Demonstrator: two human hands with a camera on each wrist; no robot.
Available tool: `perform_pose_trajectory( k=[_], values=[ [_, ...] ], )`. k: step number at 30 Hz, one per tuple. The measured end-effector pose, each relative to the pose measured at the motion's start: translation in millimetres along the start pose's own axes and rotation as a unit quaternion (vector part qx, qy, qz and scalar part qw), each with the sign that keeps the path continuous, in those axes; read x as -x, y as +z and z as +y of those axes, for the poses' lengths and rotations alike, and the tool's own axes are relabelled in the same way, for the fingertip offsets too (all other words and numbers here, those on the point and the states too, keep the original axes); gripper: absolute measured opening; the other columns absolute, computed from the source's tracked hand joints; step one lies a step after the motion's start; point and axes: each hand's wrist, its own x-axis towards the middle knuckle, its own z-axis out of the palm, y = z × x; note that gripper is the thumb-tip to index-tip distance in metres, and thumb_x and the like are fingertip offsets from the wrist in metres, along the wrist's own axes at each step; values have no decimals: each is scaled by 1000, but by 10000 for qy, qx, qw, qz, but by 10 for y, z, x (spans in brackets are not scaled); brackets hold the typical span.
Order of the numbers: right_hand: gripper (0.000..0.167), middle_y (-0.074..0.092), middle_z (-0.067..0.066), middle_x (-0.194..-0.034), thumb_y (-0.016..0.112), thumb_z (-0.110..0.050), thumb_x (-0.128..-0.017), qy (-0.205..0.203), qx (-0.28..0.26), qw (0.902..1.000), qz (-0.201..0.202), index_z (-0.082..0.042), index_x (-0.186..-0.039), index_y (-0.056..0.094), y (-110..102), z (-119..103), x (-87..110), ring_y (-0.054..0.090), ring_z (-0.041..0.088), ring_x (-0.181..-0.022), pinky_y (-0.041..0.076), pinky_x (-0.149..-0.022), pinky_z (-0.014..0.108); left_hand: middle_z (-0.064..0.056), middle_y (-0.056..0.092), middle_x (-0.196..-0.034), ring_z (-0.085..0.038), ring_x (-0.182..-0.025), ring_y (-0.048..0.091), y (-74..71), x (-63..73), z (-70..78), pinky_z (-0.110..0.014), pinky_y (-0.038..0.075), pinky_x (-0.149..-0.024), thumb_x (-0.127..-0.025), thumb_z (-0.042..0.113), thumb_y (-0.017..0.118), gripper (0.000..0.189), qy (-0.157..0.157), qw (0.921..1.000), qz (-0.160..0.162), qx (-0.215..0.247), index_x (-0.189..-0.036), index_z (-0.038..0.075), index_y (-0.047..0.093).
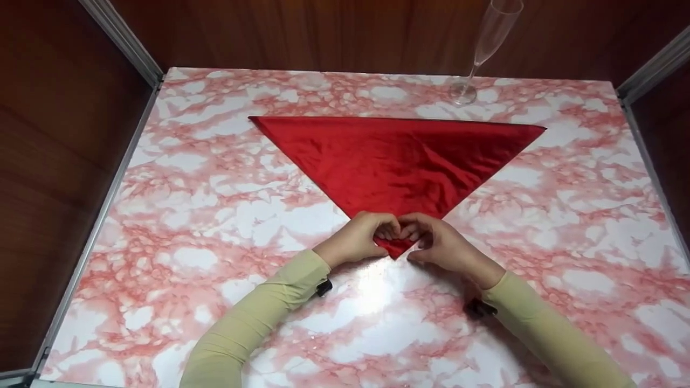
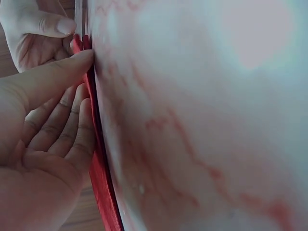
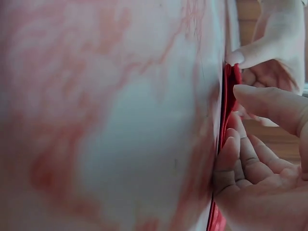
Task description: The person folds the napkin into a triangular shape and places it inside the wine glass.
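A red satin cloth napkin [image 1: 399,167] lies as a triangle, its long edge at the back and its point towards the person. My left hand [image 1: 360,237] rests on the left side of that point, and my right hand [image 1: 444,242] on the right side. The fingertips of both hands touch the cloth and nearly meet, with the thumbs apart from them. In the left wrist view, the left thumb [image 2: 72,67] lies at the napkin's edge [image 2: 103,187]. The right wrist view has the right thumb [image 3: 262,101] beside the slightly raised cloth [image 3: 231,89].
Behind the napkin, a clear champagne flute [image 1: 488,40] stands upright near the table's back edge. The table [image 1: 188,215] has a red and white marbled top. Brown panels [image 1: 302,32] with metal edging enclose it at the back and sides.
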Motion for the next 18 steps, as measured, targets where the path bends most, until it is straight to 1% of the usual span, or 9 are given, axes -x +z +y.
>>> perform_pose_trajectory(
  k=[5,10,14,18],
  values=[
    [61,63,17,-100,75,12,-71,-25,39,9999,97,-2,-127,54,15,21,-6,58,31,-90,48,-68,26,-6,66,-88,-15,-81,63,18,-5,5,-24,52,-74,-67,-13,71,36,-42,9998,141,-121,-98,3,64],
    [62,63,15,-99,75,12,-70,-75,151,9997,178,-3,-127,55,34,34,-5,57,30,-88,47,-66,28,-6,66,-88,-14,-80,63,26,-7,21,-24,52,-72,-70,-12,70,32,-132,9995,256,-149,-98,3,64],
    [61,63,12,-95,76,11,-69,-123,498,9982,308,-5,-124,57,55,27,-22,58,27,-82,46,-64,30,-7,66,-88,-15,-80,63,27,-2,24,-25,52,-72,-69,-13,71,34,-131,9994,292,-138,-98,2,64],
    [59,63,11,-92,77,10,-68,-93,753,9961,439,-5,-122,58,72,14,-46,57,25,-79,45,-61,27,-9,67,-88,-18,-81,64,28,4,32,-28,52,-74,-67,-13,73,36,-36,9996,270,-112,-99,1,64]
  ],
)
